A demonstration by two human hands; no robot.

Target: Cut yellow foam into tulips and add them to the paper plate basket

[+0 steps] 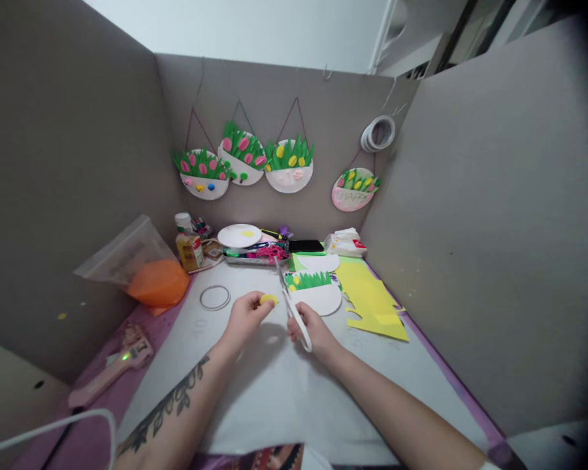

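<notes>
My left hand (247,314) pinches a small yellow paper piece (269,299) between thumb and fingertips. To its right, my right hand (313,331) is closed on white-handled scissors (300,321), whose blades point up and away, a little apart from the yellow piece. Just beyond the scissors lies a half-round white paper plate (320,300) with green paper grass and yellow shapes along its top. A yellow sheet (372,300) with cut-out edges lies to the right of it.
At the back are a tray (255,260) of supplies, a phone (306,246) and a tissue pack (345,243). A glue bottle (189,245), an orange-filled bag (159,282), metal rings (214,297) and a glue gun (112,372) stand or lie left. Decorated plates (289,177) hang behind.
</notes>
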